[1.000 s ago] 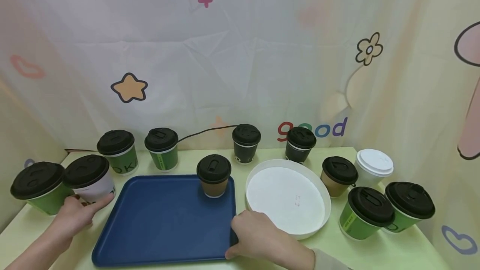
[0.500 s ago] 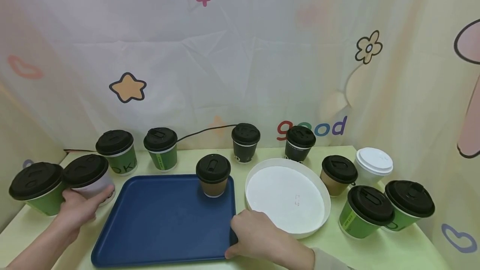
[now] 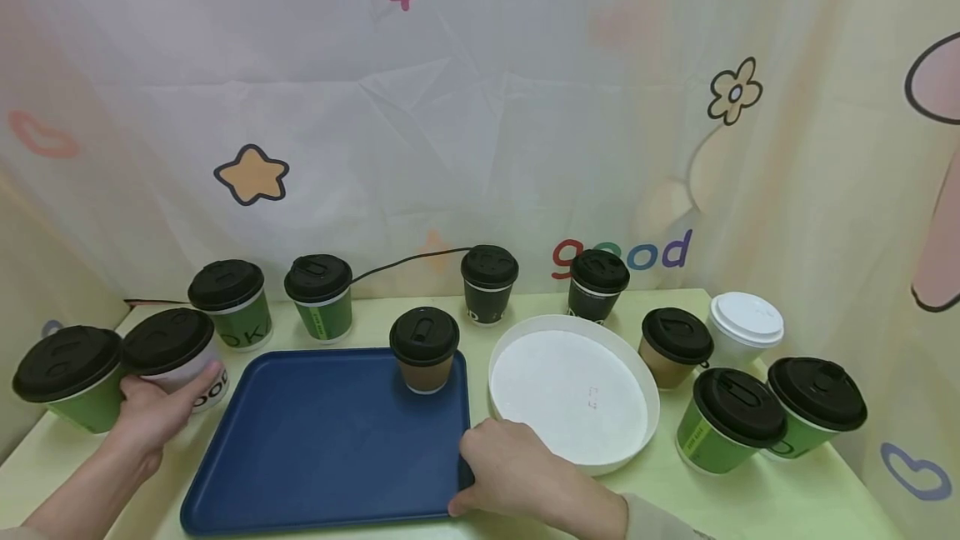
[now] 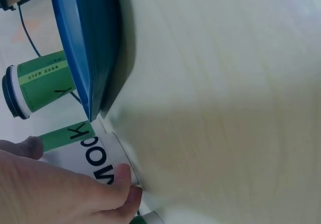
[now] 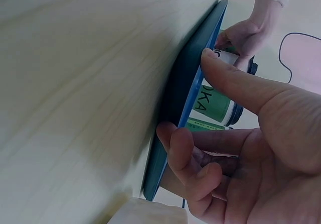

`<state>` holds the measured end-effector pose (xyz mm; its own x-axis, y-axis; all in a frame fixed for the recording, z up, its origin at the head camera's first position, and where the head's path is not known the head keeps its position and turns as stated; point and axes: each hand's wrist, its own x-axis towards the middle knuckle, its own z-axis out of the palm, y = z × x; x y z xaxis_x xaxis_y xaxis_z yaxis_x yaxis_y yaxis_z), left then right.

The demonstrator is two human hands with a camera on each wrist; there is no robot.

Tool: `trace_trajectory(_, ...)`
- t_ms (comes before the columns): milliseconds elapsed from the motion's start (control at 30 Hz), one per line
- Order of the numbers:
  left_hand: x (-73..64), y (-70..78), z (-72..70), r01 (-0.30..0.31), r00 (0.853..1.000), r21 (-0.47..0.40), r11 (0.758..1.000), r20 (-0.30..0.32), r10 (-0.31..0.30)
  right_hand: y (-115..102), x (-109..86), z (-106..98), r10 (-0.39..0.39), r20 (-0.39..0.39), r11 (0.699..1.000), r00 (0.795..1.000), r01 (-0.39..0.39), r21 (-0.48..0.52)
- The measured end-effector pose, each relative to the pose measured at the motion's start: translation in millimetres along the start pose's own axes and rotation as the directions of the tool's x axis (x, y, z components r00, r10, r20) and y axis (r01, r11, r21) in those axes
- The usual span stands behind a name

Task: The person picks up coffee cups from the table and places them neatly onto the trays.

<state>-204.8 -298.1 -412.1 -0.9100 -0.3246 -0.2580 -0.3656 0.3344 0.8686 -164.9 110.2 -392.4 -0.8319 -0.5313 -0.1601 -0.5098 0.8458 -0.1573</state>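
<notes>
My left hand (image 3: 153, 415) holds a white paper cup (image 3: 213, 390) with a black lid at the left of the table, the thumb along its near side. In the left wrist view, dark letters show on the cup's wall (image 4: 95, 156) between thumb and fingers. With the thumb on the rim and fingertips against its outer side, my right hand (image 3: 510, 469) grips the right edge of a blue tray (image 3: 322, 440). A brown cup (image 3: 425, 375) with a black lid stands in the tray's far right corner.
A green cup (image 3: 86, 407) stands close left of the white one. Two more green cups (image 3: 247, 323) are behind it, and two black cups (image 3: 487, 302) at the back. Right of the tray lies a round white dish (image 3: 573, 390); several lidded cups (image 3: 712, 440) crowd the right side.
My left hand has closed further round the white cup, its thumb moving up the side. More of the cup's lettering now shows. My right hand keeps its place on the tray.
</notes>
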Motion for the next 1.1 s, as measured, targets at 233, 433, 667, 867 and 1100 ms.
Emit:
trace_trajectory(233, 0.4, 1.5, 2.1, -0.031, 0.999, -0.02, 0.999, -0.01, 0.031, -0.4, 0.5, 0.2, -0.001, -0.004, 1.0, 1.0, 0.001, -0.01)
trace_trajectory(433, -0.3, 1.7, 4.0, -0.035, 0.999, -0.031, 0.999, -0.022, 0.034, -0.6, 0.9, -0.3, 0.001, 0.002, 1.0, 1.0, -0.001, -0.015)
trace_trajectory(667, 3.0, -2.2, 5.2, -0.15, 0.987, -0.023, 0.988, -0.059, 0.149, -0.4, 0.8, -0.6, -0.002, -0.004, 1.0, 1.0, 0.002, -0.018)
trace_trajectory(867, 5.2, -0.5, 2.3, -0.191, 0.981, 0.0, 0.982, -0.046, 0.191, 0.5, 1.1, -1.5, 0.003, 0.008, 1.0, 1.0, -0.003, -0.008)
trace_trajectory(1100, -0.9, 4.8, -0.1, -0.174, 0.982, -0.015, 0.985, -0.078, 0.172, 0.3, 2.8, -1.3, 0.008, 0.037, 1.0, 0.999, -0.009, 0.016)
